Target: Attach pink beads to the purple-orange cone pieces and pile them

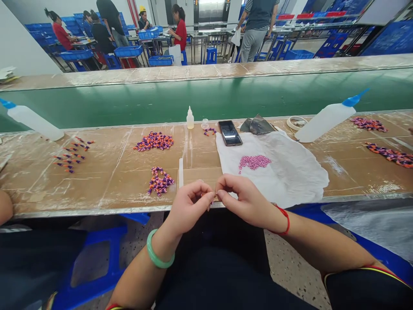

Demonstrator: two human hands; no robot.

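My left hand (190,206), with a green bangle at its wrist, is pinched closed at the table's near edge. Fingertip to fingertip with it, my right hand (247,201) pinches too, a red string round its wrist. Whatever sits between them is tiny; a speck of pink-purple shows under the left fingers. Just left lies a pile of small orange-and-purple pieces (160,181), with a second orange-and-purple pile (154,141) behind it. Small pink pieces (254,162) are heaped on a white cloth (290,172) to the right. A white strip (181,172) lies beside the left hand.
Behind are a small dropper bottle (190,118), a phone (230,133) and a tape roll (296,123). Large blue-tipped bottles stand tilted at left (37,122) and right (325,121). A green conveyor belt (206,99) runs beyond. A neighbour's arm (4,207) shows at left.
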